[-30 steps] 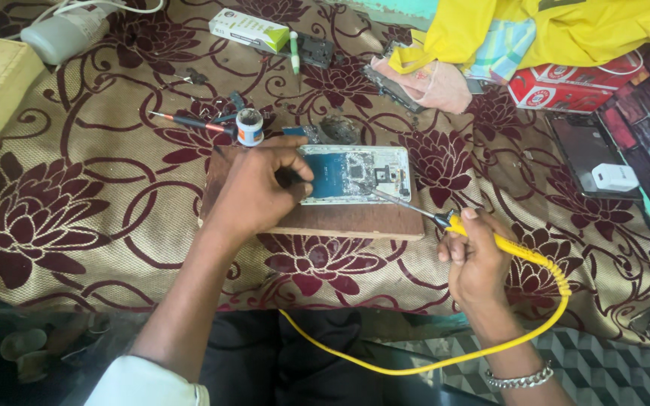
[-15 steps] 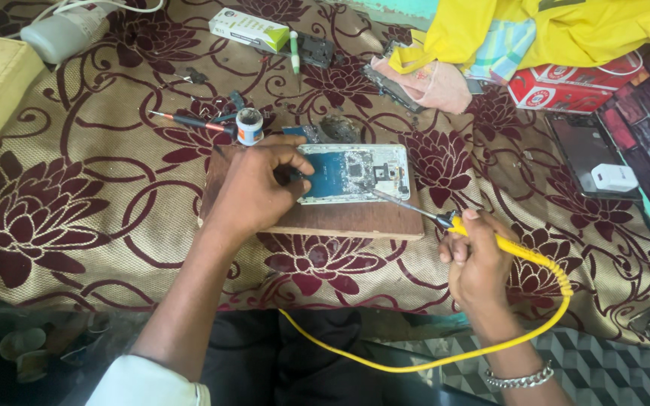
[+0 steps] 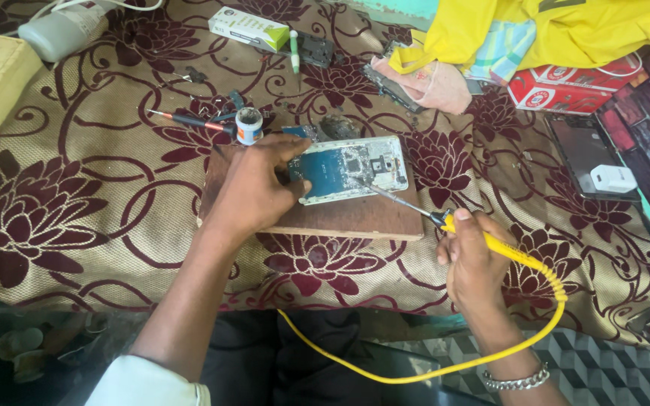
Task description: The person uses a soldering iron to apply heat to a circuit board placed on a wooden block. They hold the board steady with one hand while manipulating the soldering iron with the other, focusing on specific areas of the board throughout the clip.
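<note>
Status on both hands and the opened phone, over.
Left hand pressing opened phone onto wooden board. Right hand in a grip on yellow soldering iron, tip on the phone's circuit board. Nothing blocking.

A small phone-repair workshop is shown. An opened phone (image 3: 351,167) with its circuit board bared is laid on a wooden board (image 3: 340,214), and a yellow soldering iron (image 3: 483,240) is held to it. Screwdrivers (image 3: 186,120), a small pot (image 3: 249,125) and another phone (image 3: 584,150) are scattered over the surface's floral cloth (image 3: 77,203).
</note>
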